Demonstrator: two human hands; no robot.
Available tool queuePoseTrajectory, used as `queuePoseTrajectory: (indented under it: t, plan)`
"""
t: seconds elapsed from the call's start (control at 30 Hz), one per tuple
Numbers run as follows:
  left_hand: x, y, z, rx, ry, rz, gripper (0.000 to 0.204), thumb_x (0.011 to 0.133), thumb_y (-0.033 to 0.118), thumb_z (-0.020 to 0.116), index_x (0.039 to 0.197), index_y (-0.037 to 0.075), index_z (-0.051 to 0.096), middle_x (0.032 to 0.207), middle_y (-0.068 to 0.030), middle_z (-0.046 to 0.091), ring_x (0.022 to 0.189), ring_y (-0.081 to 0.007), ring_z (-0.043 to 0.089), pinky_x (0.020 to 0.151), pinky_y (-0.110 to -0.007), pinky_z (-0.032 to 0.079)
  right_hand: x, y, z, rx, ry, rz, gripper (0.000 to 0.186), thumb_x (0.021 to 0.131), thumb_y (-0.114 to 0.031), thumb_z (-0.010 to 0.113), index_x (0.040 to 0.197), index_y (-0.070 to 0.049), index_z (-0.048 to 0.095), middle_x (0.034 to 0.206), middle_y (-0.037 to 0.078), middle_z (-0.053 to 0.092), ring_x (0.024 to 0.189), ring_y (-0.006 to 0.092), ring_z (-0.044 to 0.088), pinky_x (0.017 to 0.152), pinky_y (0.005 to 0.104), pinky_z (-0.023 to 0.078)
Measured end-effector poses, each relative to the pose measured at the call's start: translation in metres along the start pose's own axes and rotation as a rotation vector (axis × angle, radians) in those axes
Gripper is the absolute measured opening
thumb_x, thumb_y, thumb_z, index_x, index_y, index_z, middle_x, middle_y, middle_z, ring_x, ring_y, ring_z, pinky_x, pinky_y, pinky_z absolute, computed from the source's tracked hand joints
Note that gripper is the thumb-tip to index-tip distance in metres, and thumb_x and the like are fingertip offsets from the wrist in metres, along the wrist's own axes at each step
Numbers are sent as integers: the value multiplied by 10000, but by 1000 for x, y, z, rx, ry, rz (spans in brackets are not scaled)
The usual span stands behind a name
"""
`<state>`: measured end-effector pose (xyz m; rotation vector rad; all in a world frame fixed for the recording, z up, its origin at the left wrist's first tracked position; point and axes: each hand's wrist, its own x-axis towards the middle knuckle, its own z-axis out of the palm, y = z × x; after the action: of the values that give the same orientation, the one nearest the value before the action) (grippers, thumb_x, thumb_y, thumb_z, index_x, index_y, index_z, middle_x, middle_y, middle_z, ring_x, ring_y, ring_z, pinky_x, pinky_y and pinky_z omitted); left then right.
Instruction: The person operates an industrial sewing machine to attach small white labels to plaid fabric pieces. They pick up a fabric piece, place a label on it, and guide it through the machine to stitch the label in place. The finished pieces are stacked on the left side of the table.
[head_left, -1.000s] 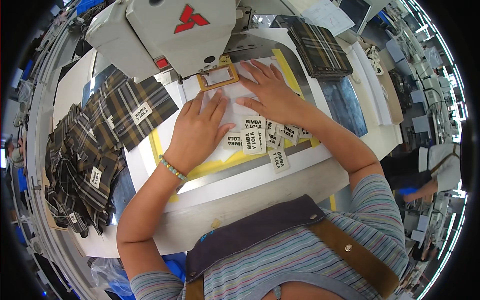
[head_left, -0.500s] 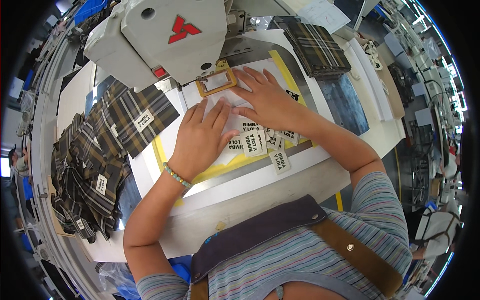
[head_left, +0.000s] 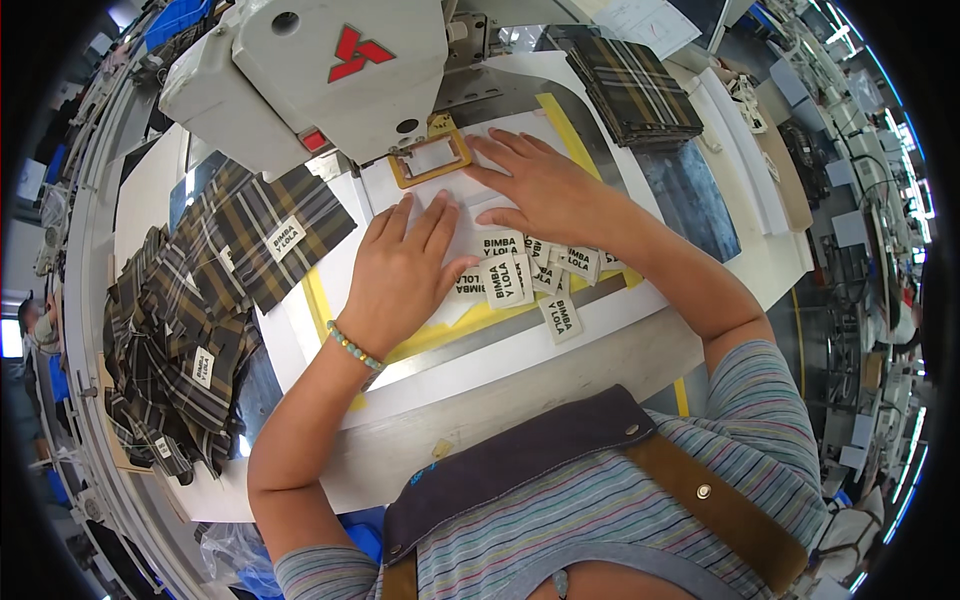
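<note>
My left hand (head_left: 398,275) lies flat with fingers stretched on a white sheet or piece of white cloth (head_left: 378,185), just in front of a tan rectangular clamp frame (head_left: 404,180) under the sewing machine head (head_left: 345,75). My right hand (head_left: 548,190) rests palm down with fingers spread, its fingertips beside the frame's right edge. Neither hand holds anything. A loose pile of small white printed labels (head_left: 507,280) lies between and below my hands. Whatever lies beneath my palms is hidden.
Dark plaid pieces (head_left: 240,235) bearing white labels are heaped at the left. At the back right stands a neat stack of folded plaid cloth (head_left: 640,95). Yellow tape (head_left: 568,135) edges the work plate. A white tray-like holder (head_left: 740,150) stands at far right.
My right hand has shifted slightly to the right, and its fingers have moved a little. The left hand stays nearly in place. The view has tilted slightly.
</note>
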<state>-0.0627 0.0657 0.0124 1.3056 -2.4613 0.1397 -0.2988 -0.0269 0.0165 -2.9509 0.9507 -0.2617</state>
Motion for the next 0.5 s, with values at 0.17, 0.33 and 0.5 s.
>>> queuePoseTrajectory:
  t: [0.17, 0.33, 0.5]
  plan:
    - [1, -1, 0, 17, -14, -33, 620, 928, 365, 696, 1406, -4, 558, 1469, -148, 570, 1325, -429, 522, 1084, -490, 425, 6, 0, 4, -5, 57, -39, 606, 1009, -499, 549, 1485, -128, 505, 1562, 189, 408, 1458, 433, 347, 1192, 530, 327]
    - [2, -1, 1, 52, -27, -72, 669, 948, 401, 666, 1468, 16, 498, 1502, -173, 525, 1341, -470, 488, 1128, -514, 387, 7, -1, 4, -6, 59, -32, 605, 1012, -495, 545, 1487, -124, 501, 1553, 177, 419, 1457, 431, 349, 1182, 529, 337]
    - [0, -2, 4, 66, -55, -113, 680, 977, 442, 617, 1499, 34, 462, 1507, -196, 507, 1386, -464, 448, 1174, -534, 330, 6, -3, 3, -6, 36, -17, 621, 1014, -504, 538, 1488, -105, 494, 1561, 182, 411, 1460, 430, 347, 1186, 529, 329]
